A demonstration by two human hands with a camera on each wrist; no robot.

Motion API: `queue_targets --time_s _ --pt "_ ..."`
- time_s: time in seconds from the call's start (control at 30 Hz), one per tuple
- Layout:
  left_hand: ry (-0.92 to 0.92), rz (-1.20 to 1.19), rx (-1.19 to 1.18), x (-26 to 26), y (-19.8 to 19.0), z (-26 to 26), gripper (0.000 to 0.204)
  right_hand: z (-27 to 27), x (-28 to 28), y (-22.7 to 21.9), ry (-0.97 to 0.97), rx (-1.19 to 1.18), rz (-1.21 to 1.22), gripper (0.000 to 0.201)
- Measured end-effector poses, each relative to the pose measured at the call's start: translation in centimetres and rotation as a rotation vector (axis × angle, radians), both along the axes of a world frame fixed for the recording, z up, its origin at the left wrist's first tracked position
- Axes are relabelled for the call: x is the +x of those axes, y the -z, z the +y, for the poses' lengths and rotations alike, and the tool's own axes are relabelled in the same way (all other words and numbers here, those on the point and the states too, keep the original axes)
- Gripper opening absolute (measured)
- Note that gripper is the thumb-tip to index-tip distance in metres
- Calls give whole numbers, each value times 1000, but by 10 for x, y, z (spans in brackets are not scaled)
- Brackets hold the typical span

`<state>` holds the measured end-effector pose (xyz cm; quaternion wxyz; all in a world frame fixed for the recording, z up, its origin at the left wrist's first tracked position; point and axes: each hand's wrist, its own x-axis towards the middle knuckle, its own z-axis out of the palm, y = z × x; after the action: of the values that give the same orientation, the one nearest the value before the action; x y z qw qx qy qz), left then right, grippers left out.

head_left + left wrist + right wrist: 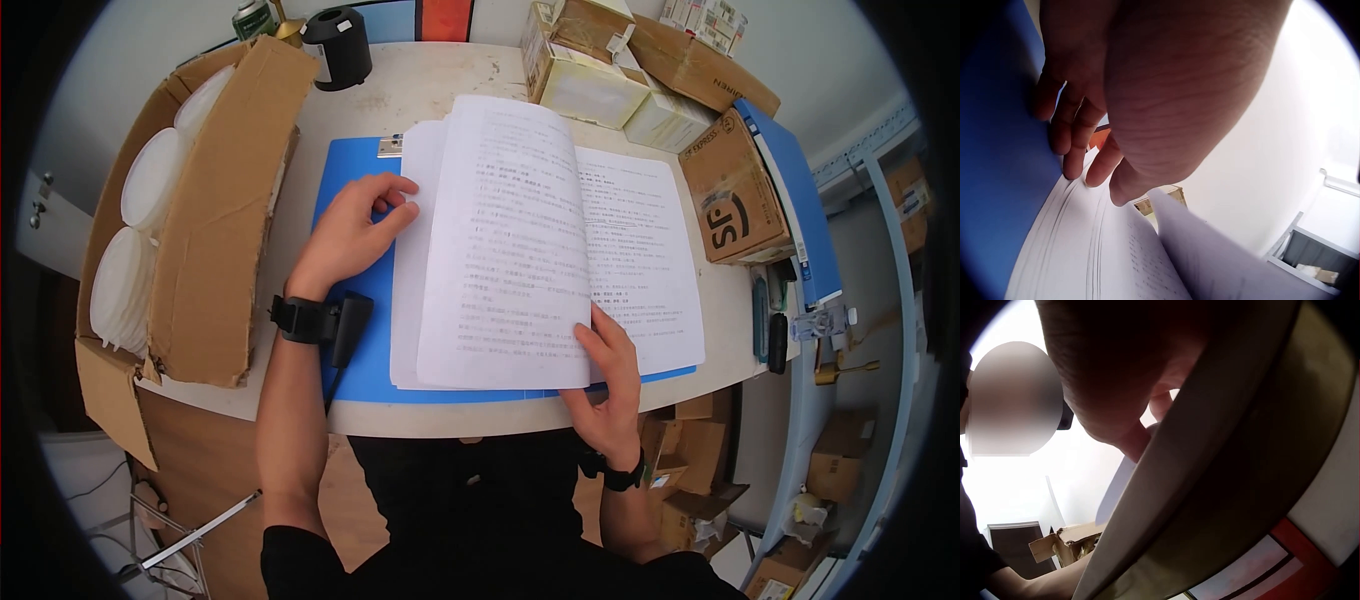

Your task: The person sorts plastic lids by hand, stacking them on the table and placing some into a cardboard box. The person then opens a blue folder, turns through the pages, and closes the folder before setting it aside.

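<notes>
A thick stack of printed pages [510,250] lies open on a blue clipboard [345,190] with a metal clip. One lifted page curves up over the right-hand printed sheet [650,260]. My right hand [610,390] is at that page's lower right corner, pinching it between thumb and fingers. My left hand [355,225] rests at the stack's left edge, fingers loosely bent. In the left wrist view its fingertips [1072,169] touch the layered page edges [1079,237]. The right wrist view has the table edge [1179,456] covering much of the page.
An open cardboard box [215,230] of white round lids stands at the left. A black cylinder [340,48] is at the back. Cartons [590,85], a brown box [735,190] and a blue folder [790,200] line the right side. Pens [777,340] lie at the right edge.
</notes>
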<state>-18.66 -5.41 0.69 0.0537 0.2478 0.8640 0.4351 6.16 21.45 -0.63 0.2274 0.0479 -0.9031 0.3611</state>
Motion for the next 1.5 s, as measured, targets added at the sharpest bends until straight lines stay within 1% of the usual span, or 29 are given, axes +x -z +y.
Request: queue_targets --time_s 0.07,0.13,0.63,0.97,1.13,1.3,1.5 --pt "1 -10 -11 1 -2 0 27 0 0 -2 -18 7 -7 62" --pt "2 -12 -2 1 -2 0 27 -1 -1 -4 -36 46 -12 56" --pt "4 -7 -2 1 -2 0 26 -4 -4 -11 -46 138 -95 50" --pt "-4 -5 10 1 1 1 26 -3 -9 -14 -75 143 -134 48" --pt "-3 -1 -1 2 -1 2 26 1 -9 -14 -116 126 -151 44" --pt "27 14 -15 1 -2 0 26 5 -11 -10 -138 112 -126 44" --pt "11 -13 -3 -1 1 0 26 3 -11 -10 -126 100 -86 47"
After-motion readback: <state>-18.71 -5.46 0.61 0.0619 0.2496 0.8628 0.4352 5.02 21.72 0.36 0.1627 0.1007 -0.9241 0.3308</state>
